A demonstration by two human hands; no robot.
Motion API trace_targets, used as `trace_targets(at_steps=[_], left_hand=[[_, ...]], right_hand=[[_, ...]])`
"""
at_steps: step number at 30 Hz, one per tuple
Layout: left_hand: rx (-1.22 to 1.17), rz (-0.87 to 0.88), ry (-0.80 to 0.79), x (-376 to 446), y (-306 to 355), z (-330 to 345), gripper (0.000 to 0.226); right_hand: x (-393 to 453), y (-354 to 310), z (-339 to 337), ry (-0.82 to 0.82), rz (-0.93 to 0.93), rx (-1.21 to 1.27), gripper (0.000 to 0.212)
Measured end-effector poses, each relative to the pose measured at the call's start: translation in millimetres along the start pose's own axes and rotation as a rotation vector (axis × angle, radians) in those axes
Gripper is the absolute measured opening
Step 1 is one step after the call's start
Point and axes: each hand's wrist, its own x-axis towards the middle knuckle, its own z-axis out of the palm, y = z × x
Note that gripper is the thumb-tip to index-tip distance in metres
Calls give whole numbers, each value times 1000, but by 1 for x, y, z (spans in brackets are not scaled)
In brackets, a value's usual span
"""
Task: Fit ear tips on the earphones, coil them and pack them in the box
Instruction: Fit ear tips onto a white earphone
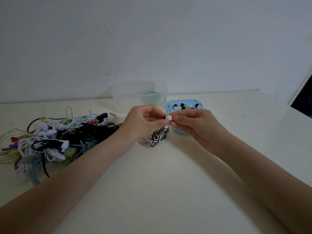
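My left hand (143, 122) pinches a black earbud just above the table. A white ear tip (169, 117) sits on the earbud's end. My right hand (194, 125) pinches that tip from the right. Below the hands hangs the coiled black-and-white striped cable (157, 138) of the same earphones, its lower end resting on the table. A blue tray (170, 105) behind my right hand holds several loose black, white and green ear tips (185, 106). The clear plastic box (140, 95) stands behind my left hand with a green coil inside.
A tangled heap of earphones (55, 137) in white, black, green, yellow and blue covers the left part of the cream table (168, 183). A wall rises just behind the box. A dark object (303, 95) stands at the far right edge.
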Motion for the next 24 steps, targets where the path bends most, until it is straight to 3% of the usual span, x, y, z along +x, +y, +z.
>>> trace_targets(at_steps=[9,16,24], left_hand=[[150,120,11,0,1,2,21],[-7,-23,12,0,-1,1,14],[139,45,53,1,3,2,17]], right_hand=[[1,-2,-2,38,1,-57,12],[2,-1,-2,28,13,-25,12],[2,-2,-1,50,10,-50,13]])
